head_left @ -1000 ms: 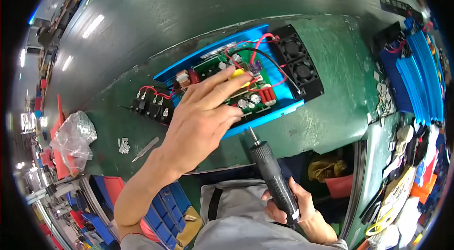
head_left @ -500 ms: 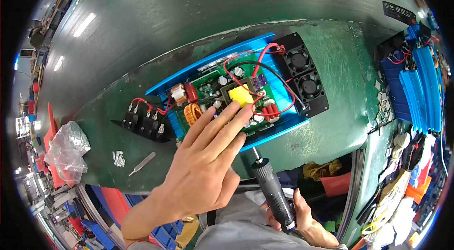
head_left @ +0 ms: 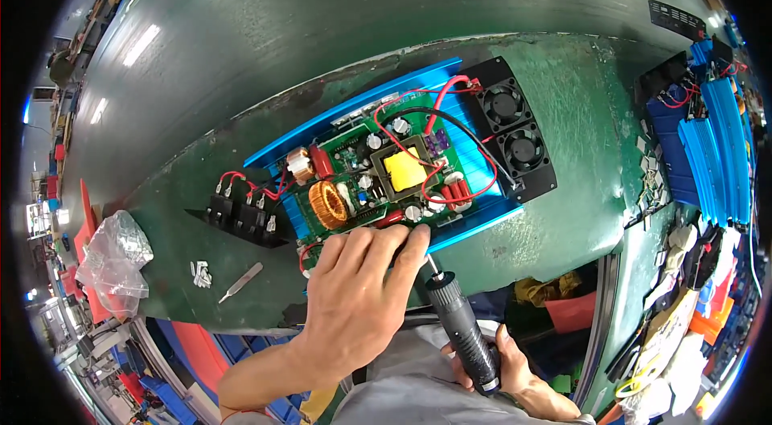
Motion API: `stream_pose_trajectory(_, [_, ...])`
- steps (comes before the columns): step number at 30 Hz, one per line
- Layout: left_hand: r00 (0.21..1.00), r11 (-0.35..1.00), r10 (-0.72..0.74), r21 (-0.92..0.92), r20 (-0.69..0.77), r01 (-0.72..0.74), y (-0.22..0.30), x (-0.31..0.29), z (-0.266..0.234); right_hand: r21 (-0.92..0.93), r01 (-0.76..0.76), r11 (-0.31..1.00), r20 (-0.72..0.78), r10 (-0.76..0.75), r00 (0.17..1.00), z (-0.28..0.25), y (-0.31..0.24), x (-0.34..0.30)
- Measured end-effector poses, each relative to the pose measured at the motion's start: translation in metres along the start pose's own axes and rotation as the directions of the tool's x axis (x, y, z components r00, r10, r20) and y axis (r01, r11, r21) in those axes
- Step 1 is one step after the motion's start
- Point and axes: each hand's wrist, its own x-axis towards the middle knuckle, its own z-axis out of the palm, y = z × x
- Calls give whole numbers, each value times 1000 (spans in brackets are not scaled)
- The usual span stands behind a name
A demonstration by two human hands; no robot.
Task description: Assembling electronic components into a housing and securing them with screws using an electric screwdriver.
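A blue metal housing [head_left: 474, 225] lies open in front of me, with a green circuit board [head_left: 351, 153] inside. On the board are a yellow-topped transformer [head_left: 404, 171], a copper-wound ring coil [head_left: 327, 205] and red and black wires. My left hand [head_left: 354, 288] has its fingers bent closely together over the housing's near wall, gripping it. In my right hand [head_left: 515, 373] is a black electric screwdriver [head_left: 458, 324], held by its lower part. Its bit points up at the housing's near side, close to my left fingertips; whether it sits on a screw is hidden.
A black end plate with two fans [head_left: 515, 126] is at the housing's right end. Wired to the left end is a black socket panel [head_left: 241, 216]. Tweezers [head_left: 241, 282], small metal pieces [head_left: 201, 273] and a plastic bag [head_left: 121, 252] lie left. More blue housings [head_left: 716, 151] stand right.
My left hand has drawn back from the transformer to the near wall, and its fingers have bent. The housing has shifted slightly left. The screwdriver has barely moved.
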Motion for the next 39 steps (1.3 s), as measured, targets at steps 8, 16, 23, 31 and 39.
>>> stream_pose_trajectory(8, [995,995,52,-85,-82,-59,-4,6,7,-335,134,933,-278,-234,931,15,5,-2])
stream_pose_trajectory(16, [989,989,74,-114,-132,-89,-7,1,7,-17,72,997,-110,-73,991,-3,7,8])
stream_pose_trajectory(23, [965,983,-12,-178,-262,-36,-15,-18,4,-273,256,927,-408,-352,842,-15,23,18])
stream_pose_trajectory(31, [489,635,-720,-182,-493,751,-124,-175,-47,-420,354,836,-406,-522,751,-31,43,6])
stream_pose_trajectory(39, [524,523,-850,-214,-60,825,-193,-223,-60,-546,211,811,-410,-478,777,-11,33,8])
